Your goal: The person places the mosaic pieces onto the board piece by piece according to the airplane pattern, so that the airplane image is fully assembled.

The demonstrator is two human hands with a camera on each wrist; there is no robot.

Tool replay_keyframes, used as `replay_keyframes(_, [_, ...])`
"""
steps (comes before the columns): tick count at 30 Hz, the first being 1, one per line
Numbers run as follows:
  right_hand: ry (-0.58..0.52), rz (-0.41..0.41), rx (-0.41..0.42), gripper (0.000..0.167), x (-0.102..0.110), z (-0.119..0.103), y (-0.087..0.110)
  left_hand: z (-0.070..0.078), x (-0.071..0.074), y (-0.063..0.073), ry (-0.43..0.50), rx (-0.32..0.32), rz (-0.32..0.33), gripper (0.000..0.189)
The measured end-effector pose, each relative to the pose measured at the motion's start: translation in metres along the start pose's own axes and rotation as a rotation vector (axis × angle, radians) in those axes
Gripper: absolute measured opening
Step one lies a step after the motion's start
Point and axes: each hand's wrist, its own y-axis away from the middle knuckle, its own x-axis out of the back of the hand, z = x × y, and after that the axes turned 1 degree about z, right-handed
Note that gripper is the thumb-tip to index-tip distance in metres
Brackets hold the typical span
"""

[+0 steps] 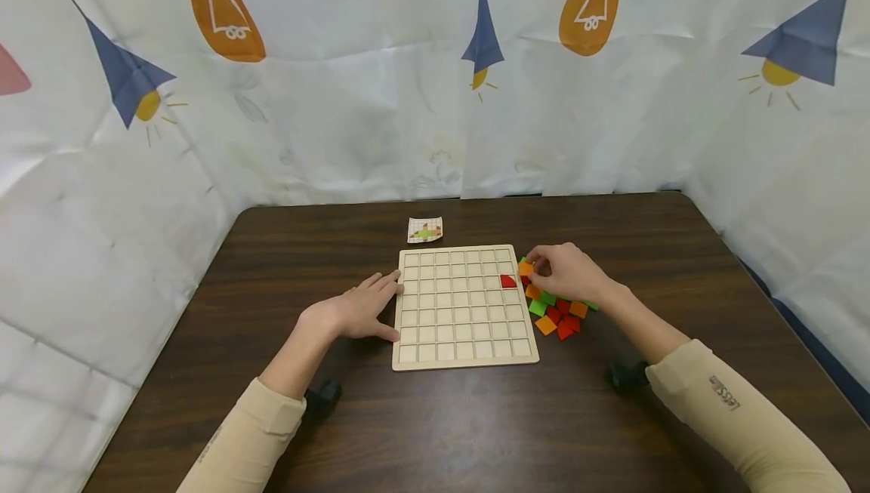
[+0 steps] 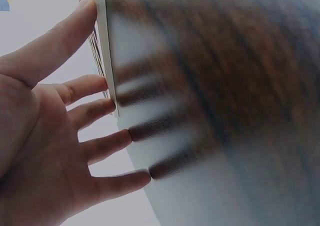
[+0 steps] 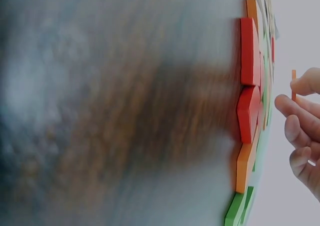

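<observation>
A pale wooden grid board [image 1: 464, 312] lies flat on the table, with one red tile [image 1: 507, 281] with a curved side in a cell near its right edge. My left hand [image 1: 356, 308] is at the board's left edge, fingers spread, thumb and some fingertips touching the rim. Over the far end of a pile of loose tiles, just right of the board, my right hand [image 1: 567, 270] pinches a small orange tile [image 3: 294, 83] between thumb and finger. Red tiles [image 3: 249, 51], orange tiles and green tiles [image 3: 235, 211] lie overlapping below that hand, which partly hides the pile.
A small card [image 1: 424, 230] with a coloured pattern on a grid lies beyond the board. The dark wood-grain table [image 1: 462, 425] ends at a white printed curtain [image 1: 381, 123] behind and at both sides.
</observation>
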Motion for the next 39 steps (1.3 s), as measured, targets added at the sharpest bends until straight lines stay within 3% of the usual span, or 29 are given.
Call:
replay_keyframes(9, [0.003,-0.054,-0.003,0.023,-0.007,-0.011,0.001,-0.002,0.0,0.0,0.008,0.015,-0.006,0.085])
replay_keyframes(16, [0.0,-0.042,0.066,0.02,-0.011,-0.017,0.002,-0.003,-0.001,0.002,0.028,0.013,-0.001,0.087])
replay_keyframes(39, [-0.01,-0.095,0.098,0.022,-0.013,-0.026,0.005,-0.003,-0.001,0.001,0.06,0.007,0.012,0.086])
